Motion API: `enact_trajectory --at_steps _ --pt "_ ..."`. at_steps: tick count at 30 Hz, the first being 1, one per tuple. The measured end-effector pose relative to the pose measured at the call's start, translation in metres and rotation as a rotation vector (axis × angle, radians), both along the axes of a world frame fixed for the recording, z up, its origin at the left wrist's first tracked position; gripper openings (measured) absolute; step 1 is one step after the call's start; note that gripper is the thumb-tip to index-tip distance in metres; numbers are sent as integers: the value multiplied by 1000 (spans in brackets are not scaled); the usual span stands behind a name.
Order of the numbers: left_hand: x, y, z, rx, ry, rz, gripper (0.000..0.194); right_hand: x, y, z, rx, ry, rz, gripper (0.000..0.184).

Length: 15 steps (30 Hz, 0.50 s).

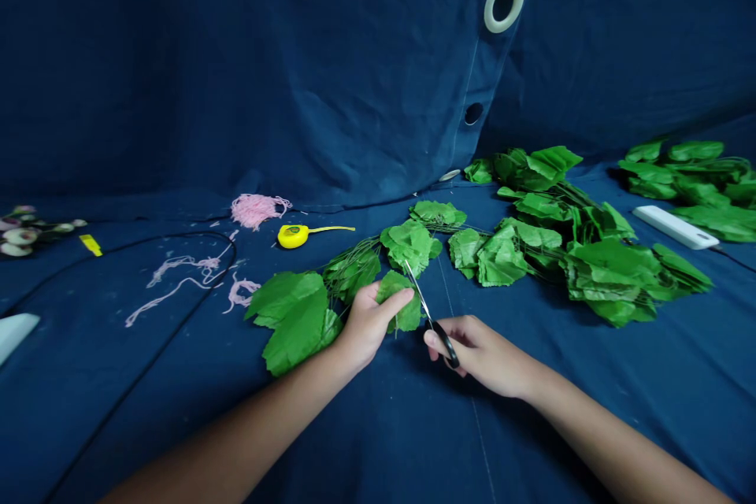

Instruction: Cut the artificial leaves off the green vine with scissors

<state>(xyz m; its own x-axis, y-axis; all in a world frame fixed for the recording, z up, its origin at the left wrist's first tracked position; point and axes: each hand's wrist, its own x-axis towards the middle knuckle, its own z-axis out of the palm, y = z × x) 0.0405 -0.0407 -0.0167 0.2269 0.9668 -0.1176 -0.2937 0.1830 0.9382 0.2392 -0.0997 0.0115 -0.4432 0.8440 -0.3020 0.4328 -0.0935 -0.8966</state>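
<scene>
My left hand (369, 323) pinches a sprig of artificial green leaves (295, 323) on thin wire stems, with one leaf (402, 303) under the thumb. My right hand (478, 354) is shut on black-handled scissors (442, 339). Their narrow metal blades (416, 291) point up and left, reaching the leaf beside my left thumb. A large heap of similar artificial leaves (602, 252) lies to the right of the scissors, and it seems joined to the sprig by wire stems.
Everything lies on a dark blue cloth (147, 378), which rises behind as a sheet with a white ring grommet (504, 3). Pink yarn (258, 209), a yellow tape measure (294, 236), a black cable (194, 252), artificial flowers (20, 232) and a white oblong device (667, 227) lie around.
</scene>
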Motion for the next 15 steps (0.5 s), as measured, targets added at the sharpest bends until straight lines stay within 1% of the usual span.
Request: enact_trajectory --at_steps 15 --pt "-2 1 -3 17 9 -41 27 0 -1 -1 -10 25 -18 56"
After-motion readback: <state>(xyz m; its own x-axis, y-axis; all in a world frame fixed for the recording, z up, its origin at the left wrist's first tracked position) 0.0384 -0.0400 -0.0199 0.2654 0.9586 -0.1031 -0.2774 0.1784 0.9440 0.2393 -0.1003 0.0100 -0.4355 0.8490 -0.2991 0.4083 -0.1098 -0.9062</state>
